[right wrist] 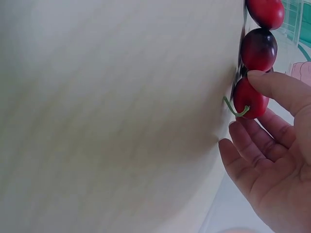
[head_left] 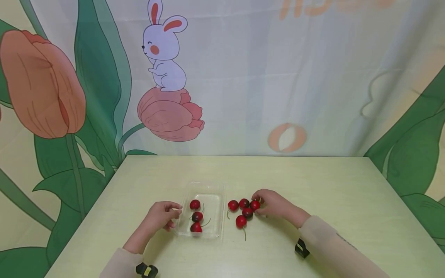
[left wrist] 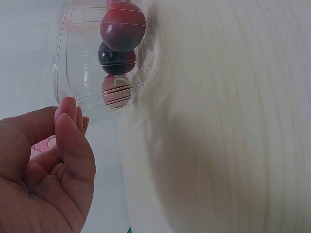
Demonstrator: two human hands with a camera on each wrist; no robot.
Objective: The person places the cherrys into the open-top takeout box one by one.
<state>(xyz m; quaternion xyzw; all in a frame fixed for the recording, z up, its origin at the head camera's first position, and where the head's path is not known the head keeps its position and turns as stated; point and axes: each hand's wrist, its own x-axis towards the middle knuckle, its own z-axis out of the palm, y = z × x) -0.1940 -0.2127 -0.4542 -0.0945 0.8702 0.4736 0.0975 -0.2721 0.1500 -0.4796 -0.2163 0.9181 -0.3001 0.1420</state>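
A clear plastic box (head_left: pixel 222 216) stands on the table with three red cherries inside, one of them a dark-sided cherry (head_left: pixel 197 217). The left hand (head_left: pixel 161 214) pinches the box's left rim; in the left wrist view, its fingertips (left wrist: pixel 68 109) meet at a corner of the clear wall. To the right of the box lies a cluster of several cherries, some with green stems. At the cluster's right end, the right hand (head_left: pixel 276 202) has thumb and fingers around a red cherry (right wrist: pixel 252 99). That cherry's curved green stem (right wrist: pixel 236 114) points toward the tabletop in the right wrist view.
Nearest the front of the cluster is a cherry (head_left: pixel 241 221) with a long stem. A pale wood-grain table (head_left: pixel 333 185) carries everything. Behind it hangs a printed curtain (head_left: pixel 243 96) with a rabbit and tulips. Black straps (head_left: pixel 301 248) show at both wrists.
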